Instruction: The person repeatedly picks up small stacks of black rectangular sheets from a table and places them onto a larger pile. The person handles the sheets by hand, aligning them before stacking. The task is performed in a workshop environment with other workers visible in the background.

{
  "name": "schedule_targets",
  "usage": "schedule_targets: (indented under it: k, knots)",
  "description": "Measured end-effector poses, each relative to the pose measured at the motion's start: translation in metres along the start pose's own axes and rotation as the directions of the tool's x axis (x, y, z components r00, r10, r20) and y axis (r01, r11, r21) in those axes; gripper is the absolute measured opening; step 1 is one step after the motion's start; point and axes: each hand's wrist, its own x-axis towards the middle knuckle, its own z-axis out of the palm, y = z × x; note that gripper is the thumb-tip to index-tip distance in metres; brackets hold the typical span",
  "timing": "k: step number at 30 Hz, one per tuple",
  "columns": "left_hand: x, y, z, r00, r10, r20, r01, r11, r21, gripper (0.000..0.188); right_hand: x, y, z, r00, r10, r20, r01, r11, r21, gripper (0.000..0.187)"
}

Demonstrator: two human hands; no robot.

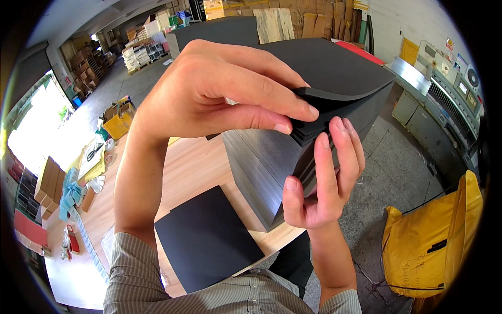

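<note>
A tall stack of black sheets (pixel 261 172) stands on the wooden table in front of me. My left hand (pixel 225 94) reaches over its near corner, thumb and fingers pinching the lifted corner of the top sheets (pixel 340 73), which curve upward there. Just below and to the right, my right hand (pixel 327 178) is held with its fingers spread and slightly curled against the stack's corner edge. Its fingertips touch or nearly touch the sheet edges. A smaller, low pile of black sheets (pixel 209 238) lies on the table close to my body, its edges slightly uneven.
The wooden table (pixel 196 162) carries scissors (pixel 94 152), a light blue cloth bundle (pixel 70 191) and brown boxes (pixel 49 183) at left. A yellow bin (pixel 119 121) stands beyond. At right are a large yellow bag (pixel 429 240) and a grey machine (pixel 439 99). Another dark stack (pixel 214 34) stands behind.
</note>
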Motion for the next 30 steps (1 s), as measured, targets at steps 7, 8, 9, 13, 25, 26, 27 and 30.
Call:
schedule_targets:
  k: [7,8,9,13,25,26,27,30]
  knots:
    - [-0.001,-0.002,-0.001,1.000,0.005,0.004,-0.005,1.000,-0.002,0.026,0.000,0.000,0.000,1.000,0.004,-0.006,-0.004,1.000,0.003,0.050]
    - [-0.001,-0.002,-0.001,1.000,0.008,0.004,-0.008,1.000,-0.002,0.026,0.000,0.000,0.001,1.000,0.004,-0.012,-0.004,1.000,0.008,0.050]
    - [-0.001,-0.002,0.000,1.000,0.006,0.003,-0.006,1.000,-0.005,0.026,0.000,0.000,0.001,1.000,0.003,-0.023,-0.003,1.000,0.015,0.050]
    - [-0.002,-0.001,0.000,1.000,-0.014,0.001,0.014,1.000,-0.015,0.025,-0.001,0.001,0.001,1.000,-0.002,-0.020,0.002,1.000,0.017,0.050]
    - [0.000,0.002,0.000,0.999,-0.050,-0.010,0.049,0.999,-0.018,0.025,0.005,0.000,-0.003,1.000,-0.004,-0.031,0.004,1.000,0.029,0.046]
    - [0.000,0.002,0.000,0.999,-0.051,-0.009,0.051,0.999,-0.013,0.025,0.007,0.000,-0.003,0.999,0.001,-0.037,0.000,0.999,0.035,0.045]
    - [0.000,0.002,0.001,0.999,-0.050,-0.010,0.050,0.999,-0.015,0.025,0.008,0.000,-0.003,0.999,0.011,-0.044,-0.009,0.999,0.039,0.045]
    - [-0.002,0.003,0.001,0.998,-0.066,-0.017,0.066,0.998,-0.012,0.025,0.017,-0.001,-0.008,1.000,0.007,0.029,-0.006,1.000,-0.017,0.047]
